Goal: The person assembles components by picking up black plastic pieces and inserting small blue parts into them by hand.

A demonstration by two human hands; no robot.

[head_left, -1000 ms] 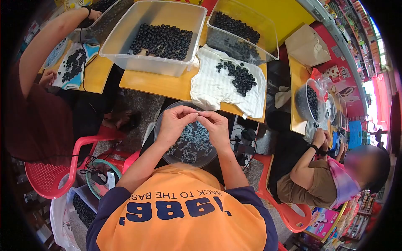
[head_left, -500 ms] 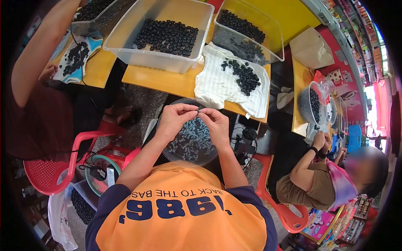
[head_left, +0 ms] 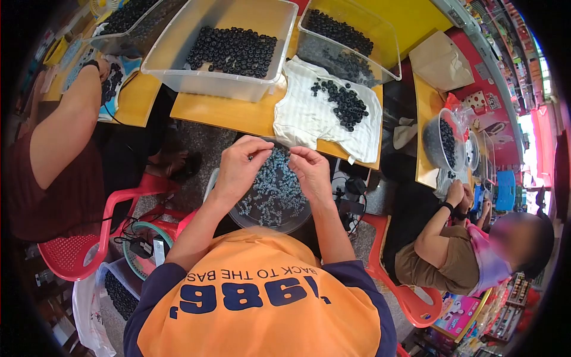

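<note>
Fingers were bunched near-together on the left hand and right hand; any clamped piece couldn't be told. Pale pieces were held in the bowl below; through loose pinching, one might be dropped.

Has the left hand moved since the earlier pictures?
Yes. Judged against the white cloth on the table, the left hand has shifted leftward and slightly toward the table edge, parting from the right hand.
</note>
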